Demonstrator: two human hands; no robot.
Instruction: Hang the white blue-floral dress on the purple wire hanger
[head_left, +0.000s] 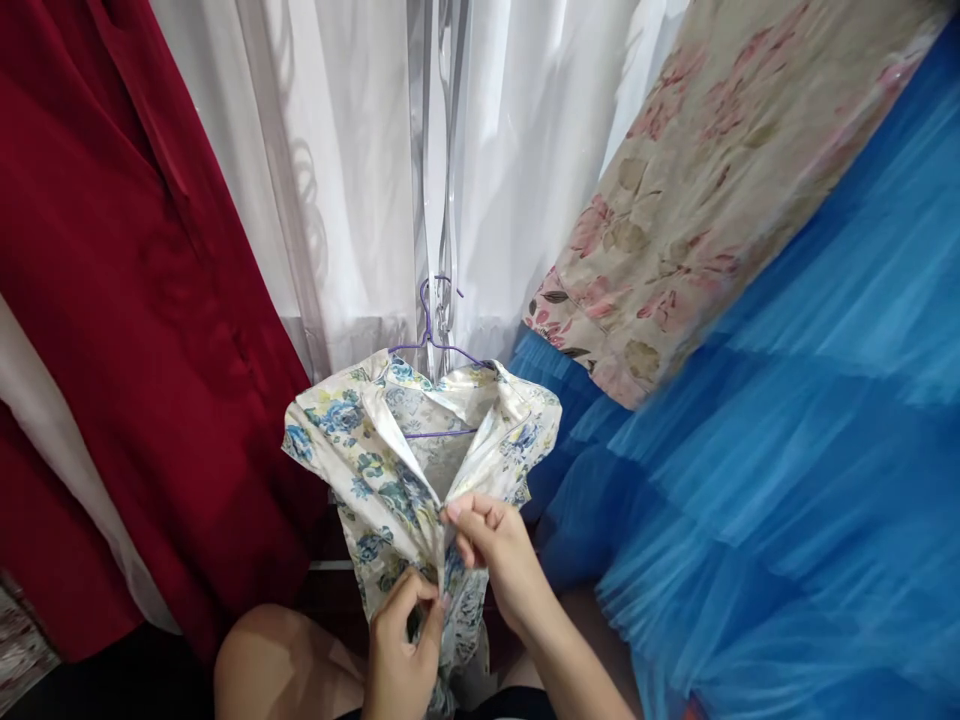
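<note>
Below the purple hanger (433, 345), a blue-flowered cream shirt (390, 470) is held at its front opening by both hands.

The shirt's left placket edge is pinched by the closed fingers of the left hand (401, 655), lower down; the right hand (495, 555) is clamped on the edge just above. A red garment (127, 330) hangs left of the hanger, blue tulle (787, 480) right, white curtain (352, 170) behind.

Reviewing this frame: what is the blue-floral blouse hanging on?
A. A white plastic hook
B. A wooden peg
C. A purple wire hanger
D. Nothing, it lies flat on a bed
C. The purple wire hanger shows above the collar of the blue-floral blouse, whose front edges the left hand and right hand pinch together.
</note>
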